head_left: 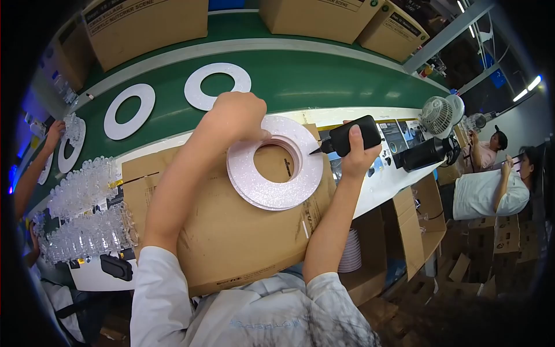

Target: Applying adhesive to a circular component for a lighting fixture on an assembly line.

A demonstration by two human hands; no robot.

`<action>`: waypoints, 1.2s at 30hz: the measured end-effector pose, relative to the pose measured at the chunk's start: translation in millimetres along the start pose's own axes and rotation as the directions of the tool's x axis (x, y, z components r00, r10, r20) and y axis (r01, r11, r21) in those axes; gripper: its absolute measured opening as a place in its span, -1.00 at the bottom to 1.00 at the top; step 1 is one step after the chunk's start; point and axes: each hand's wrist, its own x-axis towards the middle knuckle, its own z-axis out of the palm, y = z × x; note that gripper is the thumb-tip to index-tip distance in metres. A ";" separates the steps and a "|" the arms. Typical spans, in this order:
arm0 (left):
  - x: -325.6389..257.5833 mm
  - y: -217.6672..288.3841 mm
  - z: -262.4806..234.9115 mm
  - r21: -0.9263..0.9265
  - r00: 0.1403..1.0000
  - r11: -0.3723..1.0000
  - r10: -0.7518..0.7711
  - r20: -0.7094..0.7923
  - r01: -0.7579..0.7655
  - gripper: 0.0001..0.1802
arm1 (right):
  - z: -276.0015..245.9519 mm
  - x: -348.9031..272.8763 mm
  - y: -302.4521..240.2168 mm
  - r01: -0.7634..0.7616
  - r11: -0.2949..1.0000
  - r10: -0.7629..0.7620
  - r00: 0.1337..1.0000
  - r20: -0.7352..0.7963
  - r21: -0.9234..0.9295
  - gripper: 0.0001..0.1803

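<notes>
1. Head view showed the work, as I judged it, partway along: glittery white rings point(248, 179) lay stacked on a cardboard box point(231, 243), and single rings point(192, 89) lay apart on the green belt point(347, 81).
2. What was left seemed to be work on the top ring; whether anything had yet been put on it was too small to tell.
3. The black bottle point(366, 132) was at the stack's right side, its long axis running roughly across the view, its nozzle point(325, 146) pointing left and slightly down at the top ring. The rings lay flat, with no long axis.
4. The right hand's point(358, 153) fingers were wrapped around the bottle.
5. The left hand point(240, 115) was curled at the stack's upper-left edge; I could not tell whether it pinched a ring.
</notes>
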 end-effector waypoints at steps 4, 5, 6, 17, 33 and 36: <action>-1.7 1.3 1.0 -0.004 1.000 1.000 0.000 0.020 0.000 -0.43 | 1.6 -1.1 -1.6 0.007 1.000 -0.007 1.000 -0.007 -0.010 -0.67; -2.3 1.1 1.4 -0.008 1.000 1.000 0.007 0.016 -0.007 -0.43 | 2.3 -1.8 -2.3 0.008 1.000 -0.008 1.000 -0.003 -0.010 -0.67; -2.0 1.0 2.0 -0.008 1.000 1.000 0.007 0.016 -0.007 -0.43 | 2.9 -1.7 -3.1 0.008 1.000 -0.008 1.000 -0.002 -0.010 -0.67; -0.1 3.7 3.6 -0.022 1.000 1.000 0.023 0.021 -0.022 -0.53 | 5.4 -0.5 -0.7 0.051 0.999 -0.051 0.998 -0.035 0.008 -0.67; 8.3 -1.5 7.9 -0.028 0.995 0.995 0.099 0.030 -0.099 -0.66 | 10.8 8.6 -22.9 -0.106 0.474 0.093 0.993 0.070 0.874 -0.40; 10.9 -3.5 10.0 -0.020 0.992 0.992 0.126 0.024 -0.126 -0.67 | 10.2 9.0 -24.6 -0.178 0.407 0.145 0.981 0.129 0.896 -0.42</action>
